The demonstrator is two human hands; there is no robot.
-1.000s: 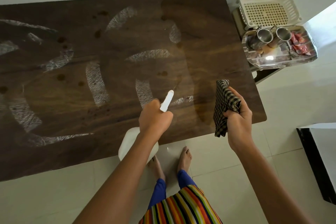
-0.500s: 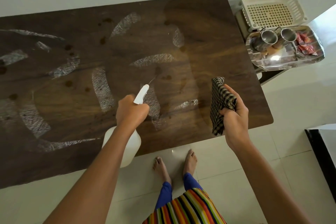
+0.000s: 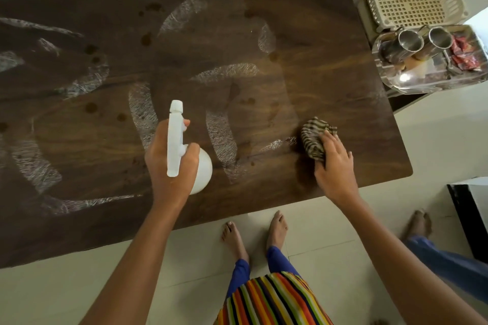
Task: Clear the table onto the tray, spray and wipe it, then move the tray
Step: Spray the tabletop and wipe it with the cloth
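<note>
My left hand (image 3: 169, 163) grips a white spray bottle (image 3: 175, 140) upright over the near middle of the dark wooden table (image 3: 330, 66), nozzle pointing away. My right hand (image 3: 334, 163) presses a bunched checked cloth (image 3: 314, 137) flat onto the table near its front right corner. Pale smeared streaks and dark drops mark the tabletop. A steel tray (image 3: 412, 83) sits off the table's right end, holding two steel cups (image 3: 410, 41) and red packets (image 3: 464, 57).
A cream plastic basket (image 3: 412, 0) stands behind the tray. Another person's foot and blue trouser leg (image 3: 435, 253) are on the tiled floor at my right. A dark cabinet edge (image 3: 464, 219) is at the far right.
My right hand has lowered the cloth from the air onto the table. My left hand has raised the bottle over the table and turned it upright.
</note>
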